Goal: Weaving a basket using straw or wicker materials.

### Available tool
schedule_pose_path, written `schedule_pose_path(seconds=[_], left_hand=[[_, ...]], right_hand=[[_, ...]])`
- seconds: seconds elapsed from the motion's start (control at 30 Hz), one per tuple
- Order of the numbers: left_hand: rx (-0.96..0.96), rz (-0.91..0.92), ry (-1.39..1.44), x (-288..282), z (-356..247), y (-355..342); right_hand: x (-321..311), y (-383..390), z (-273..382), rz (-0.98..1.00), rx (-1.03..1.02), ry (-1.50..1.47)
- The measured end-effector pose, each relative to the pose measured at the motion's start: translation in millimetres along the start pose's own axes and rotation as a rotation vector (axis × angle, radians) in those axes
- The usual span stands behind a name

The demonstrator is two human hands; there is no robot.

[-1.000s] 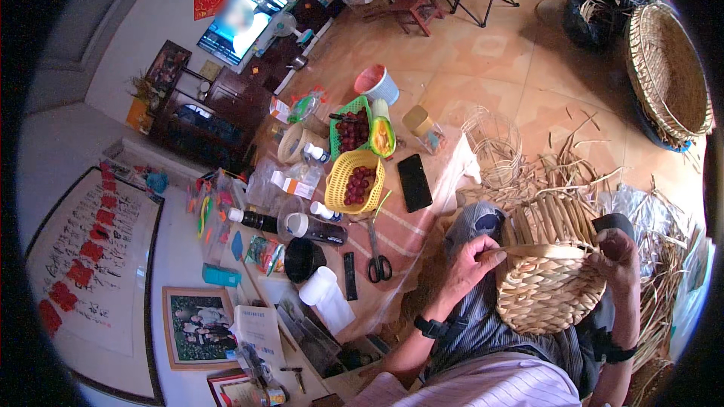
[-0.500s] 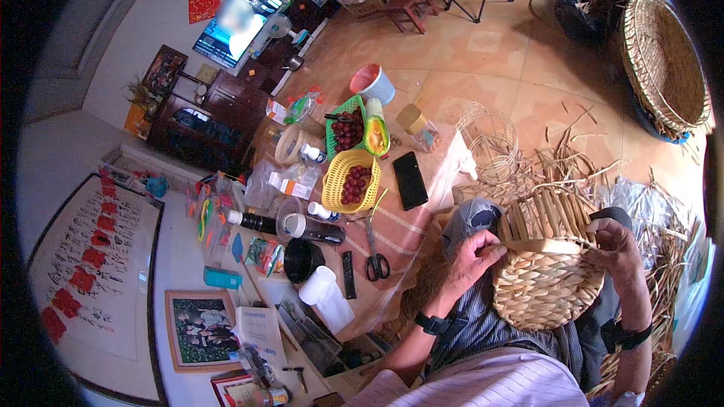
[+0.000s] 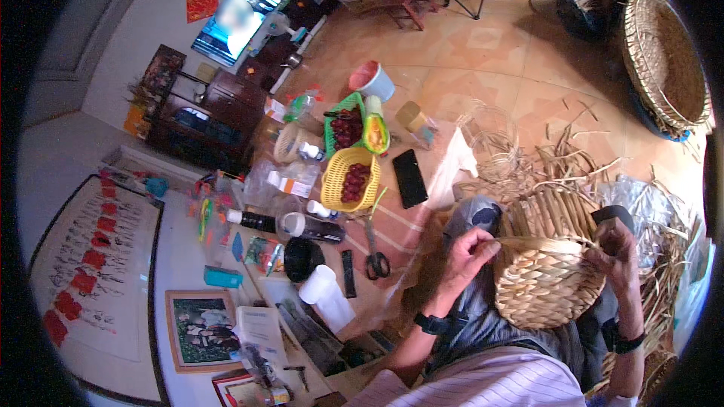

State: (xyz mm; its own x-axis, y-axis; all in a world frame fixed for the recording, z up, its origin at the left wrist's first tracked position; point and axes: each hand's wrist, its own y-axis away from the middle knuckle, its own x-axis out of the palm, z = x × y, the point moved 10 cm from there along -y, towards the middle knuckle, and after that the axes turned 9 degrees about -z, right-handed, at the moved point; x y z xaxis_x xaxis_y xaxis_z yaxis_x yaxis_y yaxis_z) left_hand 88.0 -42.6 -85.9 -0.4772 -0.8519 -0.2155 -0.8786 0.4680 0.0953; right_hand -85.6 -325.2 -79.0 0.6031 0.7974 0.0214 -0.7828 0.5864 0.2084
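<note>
A partly woven straw basket (image 3: 549, 286) rests tilted on my lap, its braided side facing me and upright slats (image 3: 547, 211) rising behind the rim. A pale flat strip (image 3: 539, 243) runs along the rim between my hands. At the basket's left edge, my left hand (image 3: 469, 258) is closed in a pinch on the strip's left end. My right hand (image 3: 617, 255) is closed at the right edge of the rim, thumb and fingers pinching the weave there; its exact hold is partly hidden. Dark bands circle both wrists.
Loose straw (image 3: 569, 154) lies on the floor beyond and right of my lap. The low table at left holds scissors (image 3: 375, 256), a phone (image 3: 409, 179), a yellow fruit basket (image 3: 332, 188) and bottles. A large woven basket (image 3: 641, 53) stands far right, near another person.
My left hand has shifted slightly left and down, at the strip's end. My right hand has moved only a little at the rim. The other person's hand has moved and is blurred.
</note>
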Motion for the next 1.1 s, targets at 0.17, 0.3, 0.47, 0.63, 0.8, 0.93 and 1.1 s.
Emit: schedule_pose_path(seconds=[0.17,0.3,0.47,0.63,0.8,0.93,1.1], left_hand=[[-0.068,-0.135,0.102,-15.4,0.8,7.6],[-0.023,-0.078,0.131,-21.1,-9.0,2.1],[0.025,-0.089,0.063,-30.1,-15.5,-2.3],[0.044,-0.066,0.036,-43.7,-29.9,-0.2],[0.076,-0.056,-0.007,-53.2,-48.0,6.3],[0.087,-0.045,-0.045,-51.3,-53.2,7.6],[0.082,-0.044,-0.042,-49.9,-48.0,8.4]], right_hand=[[-7.8,7.7,13.3,0.066,-0.122,0.132],[-13.4,11.5,3.1,0.183,0.078,-0.202],[-1.4,8.7,3.1,0.214,0.038,-0.339],[-4.3,10.8,0.4,0.155,-0.036,-0.270],[-5.2,9.8,11.0,0.139,-0.051,-0.192],[3.9,18.3,35.2,0.134,-0.233,0.275],[4.5,24.1,42.2,0.092,-0.278,0.338]])
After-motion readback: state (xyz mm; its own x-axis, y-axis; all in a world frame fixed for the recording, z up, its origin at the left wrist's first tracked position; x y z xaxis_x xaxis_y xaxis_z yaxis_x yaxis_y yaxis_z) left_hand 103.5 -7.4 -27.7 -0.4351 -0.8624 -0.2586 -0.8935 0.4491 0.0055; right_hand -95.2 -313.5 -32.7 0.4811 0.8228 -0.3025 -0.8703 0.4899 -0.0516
